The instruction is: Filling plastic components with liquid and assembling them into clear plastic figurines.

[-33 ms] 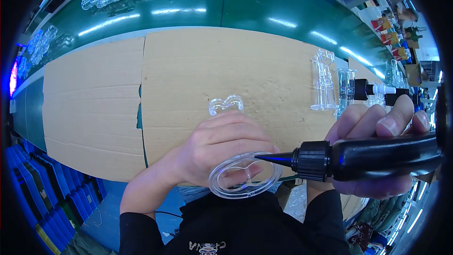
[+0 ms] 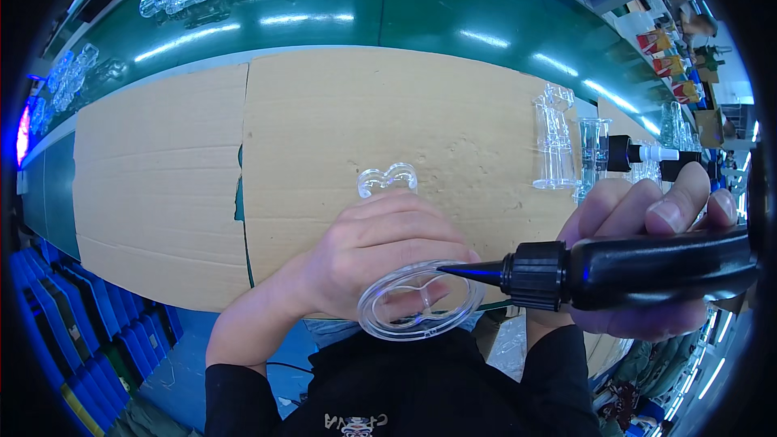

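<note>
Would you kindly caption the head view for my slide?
Left hand holding clear part; right hand holding black bottle, nozzle toward the part.

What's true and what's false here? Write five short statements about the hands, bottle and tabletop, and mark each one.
1. The right hand holds a black nozzle bottle. True.
2. The left hand is empty. False: it grips a clear round-flanged part.
3. The bottle's nozzle points away from that part. False: its tip overlaps the flange's rim in this view.
4. Brown cardboard lies on the green tabletop. True.
5. The bottle lies on the cardboard. False: it is held up.
</note>
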Demonstrator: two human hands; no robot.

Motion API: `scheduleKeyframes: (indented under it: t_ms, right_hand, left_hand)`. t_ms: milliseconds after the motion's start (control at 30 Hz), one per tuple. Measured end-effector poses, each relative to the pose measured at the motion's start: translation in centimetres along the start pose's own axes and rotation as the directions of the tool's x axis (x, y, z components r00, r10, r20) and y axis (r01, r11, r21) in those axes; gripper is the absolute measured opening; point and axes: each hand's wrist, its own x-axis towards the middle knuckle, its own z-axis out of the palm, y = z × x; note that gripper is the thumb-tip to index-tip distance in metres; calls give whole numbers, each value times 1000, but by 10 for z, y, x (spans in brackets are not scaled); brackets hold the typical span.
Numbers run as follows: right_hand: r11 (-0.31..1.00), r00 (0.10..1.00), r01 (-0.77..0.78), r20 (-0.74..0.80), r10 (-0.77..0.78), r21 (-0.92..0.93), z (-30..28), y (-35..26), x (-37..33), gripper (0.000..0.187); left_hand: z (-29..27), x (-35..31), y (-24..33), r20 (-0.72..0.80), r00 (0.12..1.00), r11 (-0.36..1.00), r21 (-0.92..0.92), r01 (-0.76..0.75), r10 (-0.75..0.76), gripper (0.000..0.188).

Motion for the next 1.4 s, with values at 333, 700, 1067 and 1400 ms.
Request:
scheduleKeyframes:
  t_ms: [333,700,1067,1400]
  right_hand:
    - [1000,1000,5,-3,-5,-31,-5,-5,0,63]
    - [998,986,29,-165,-20,55,-13,-11,-5,63]
    - [982,991,-39,-121,62,187,-6,-4,0,62]
    - [977,990,-129,78,118,170,-7,-2,0,61]
  left_hand:
    - [3,4,-1,-56,997,998,-29,-51,50,27]
    - [1,2,3,7,1000,989,-148,23,-22,44]
    - [-2,2,-1,135,990,998,-24,54,-51,45]
    - [1,0,-3,133,991,1000,-13,-29,30,44]
